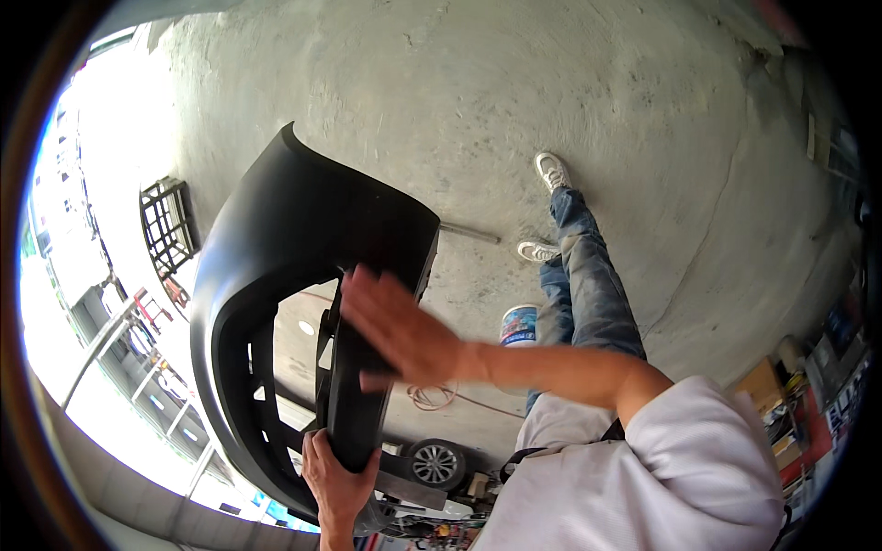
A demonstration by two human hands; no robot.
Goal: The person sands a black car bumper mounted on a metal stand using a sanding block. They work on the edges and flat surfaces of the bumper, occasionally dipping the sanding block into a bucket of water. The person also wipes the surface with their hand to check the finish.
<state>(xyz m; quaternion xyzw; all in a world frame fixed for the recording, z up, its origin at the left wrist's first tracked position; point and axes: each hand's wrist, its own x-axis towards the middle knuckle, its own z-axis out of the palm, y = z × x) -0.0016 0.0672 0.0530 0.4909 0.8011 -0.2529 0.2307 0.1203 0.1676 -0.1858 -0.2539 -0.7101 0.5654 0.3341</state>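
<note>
A large, smooth black car bumper (312,197) stands in front of me to the left, with openings along its curved lower part. My left hand (338,477) grips the lower end of its dark inner strip, the fingers on one side and the thumb on the other. My right hand (400,331) is over the upper part of that strip, fingers stretched out and flat, slightly smeared by motion. Whether its palm presses on the surface or hovers just above, I cannot tell. Part of the bumper is hidden behind this hand.
On the concrete floor (441,101) lies a metal bar (470,232) beside the bumper. A printed bucket (519,326) stands by my legs, near a coiled hose (432,397). A car wheel (436,464) shows below. At the far left is a black metal frame (167,225).
</note>
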